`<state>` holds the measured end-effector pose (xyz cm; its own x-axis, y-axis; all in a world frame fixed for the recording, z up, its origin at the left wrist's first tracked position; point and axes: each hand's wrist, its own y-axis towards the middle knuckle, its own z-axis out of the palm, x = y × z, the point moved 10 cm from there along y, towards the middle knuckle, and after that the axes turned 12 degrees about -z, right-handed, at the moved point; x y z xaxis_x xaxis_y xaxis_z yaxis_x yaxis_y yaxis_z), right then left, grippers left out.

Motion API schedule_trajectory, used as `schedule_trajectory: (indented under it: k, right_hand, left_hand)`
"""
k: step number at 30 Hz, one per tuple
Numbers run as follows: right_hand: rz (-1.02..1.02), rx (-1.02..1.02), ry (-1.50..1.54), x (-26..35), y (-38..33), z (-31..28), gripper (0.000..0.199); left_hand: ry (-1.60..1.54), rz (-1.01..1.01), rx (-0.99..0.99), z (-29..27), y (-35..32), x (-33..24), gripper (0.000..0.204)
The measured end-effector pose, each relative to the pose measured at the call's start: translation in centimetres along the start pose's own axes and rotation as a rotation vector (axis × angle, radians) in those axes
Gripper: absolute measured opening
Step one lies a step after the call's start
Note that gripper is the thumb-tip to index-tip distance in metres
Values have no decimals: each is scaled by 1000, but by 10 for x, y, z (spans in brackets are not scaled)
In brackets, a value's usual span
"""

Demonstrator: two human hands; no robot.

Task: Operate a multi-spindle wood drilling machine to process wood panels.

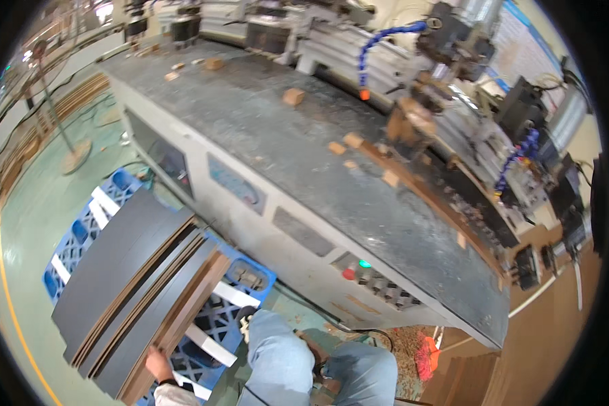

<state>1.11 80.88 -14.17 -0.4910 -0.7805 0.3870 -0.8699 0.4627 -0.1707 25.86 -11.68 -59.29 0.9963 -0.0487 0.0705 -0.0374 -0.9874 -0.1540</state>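
My left hand (159,365) is at the near edge of a stack of long dark-grey boards (125,247) with brown edges. Its fingers are closed on a brown board (183,308), the nearest strip of the stack. The boards lie in several layers on a blue plastic pallet (247,271), with white strips (213,345) across it beneath them. My right hand is out of view.
A long machine with a grey worktop (277,142) stands ahead, bearing wood offcuts (293,97) and a long wooden strip (419,189). Control knobs (386,291) are on its front. A red broom head (426,358) lies by sawdust; brown boards (463,379) lie lower right.
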Motion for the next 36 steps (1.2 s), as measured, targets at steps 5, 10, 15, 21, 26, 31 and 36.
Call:
schedule_trajectory:
  k: [5,10,15,21,26,31,36]
  right_hand:
    - [-58,41,-192,-63,-61,9,23]
    - [-55,152,-349,-151,-126,60,22]
    - [-96,330,-532,-205,-177,97,21]
    - [160,-7,-227,-147,-182,-95,33]
    - [-82,-421,-644,-147,-224,-209,47]
    - [-110,-612,-329,-136,-172,-243,48]
    - [-433,-439,48,-50,-20,-215,58]
  left_hand:
    - [-266,211,-86,-24,4,-46,32]
    - [-953,597,-98,-193,-62,-268,34]
    - [-1318,1236,243,-455,-306,-460,22]
    - [-603,1678,-51,-466,-484,-658,38]
    - [-232,1588,-190,-427,-514,-735,56]
    - [-69,1649,-123,-423,-501,-752,60]
    - [-124,1902,179,-450,-508,-726,55]
